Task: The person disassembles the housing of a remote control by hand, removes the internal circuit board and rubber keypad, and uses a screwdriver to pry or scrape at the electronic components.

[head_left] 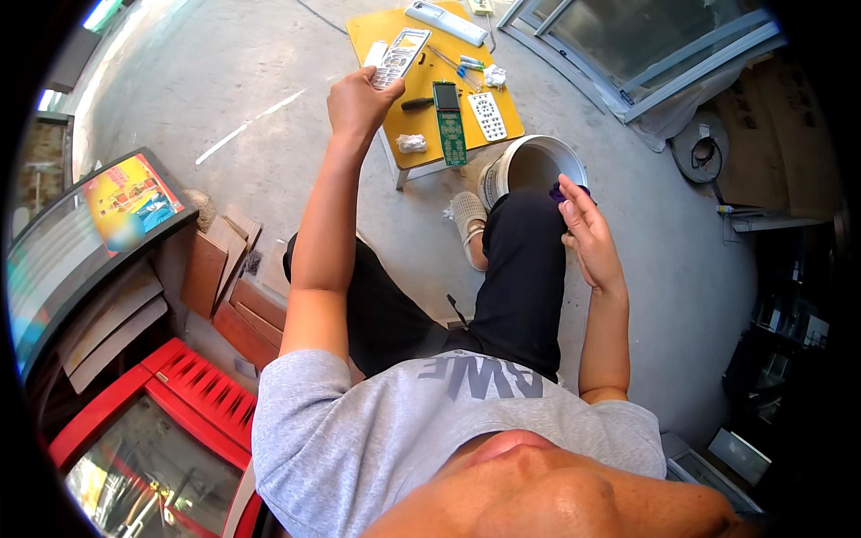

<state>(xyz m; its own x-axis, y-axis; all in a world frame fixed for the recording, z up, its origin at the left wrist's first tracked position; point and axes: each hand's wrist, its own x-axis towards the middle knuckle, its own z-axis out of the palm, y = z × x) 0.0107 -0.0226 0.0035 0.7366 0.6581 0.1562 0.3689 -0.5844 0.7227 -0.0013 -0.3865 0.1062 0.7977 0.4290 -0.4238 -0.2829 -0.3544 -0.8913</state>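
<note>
I have the left hand (357,103) at the upper centre of the frame, fingers closed on the lower end of a white slotted shell (404,54), held up over the yellow table (366,32). The right hand (589,235), right of centre, is open, fingers stretched; I see something purple (556,193) behind its fingertips but cannot tell whether they touch. Right of and below the shell, a green circuit board (450,134) lies on the table, with a white button pad (487,117) just beside it. A long white casing (446,22) rests near the table's top edge, and a white bucket (491,182) stands by its lower right corner
</note>
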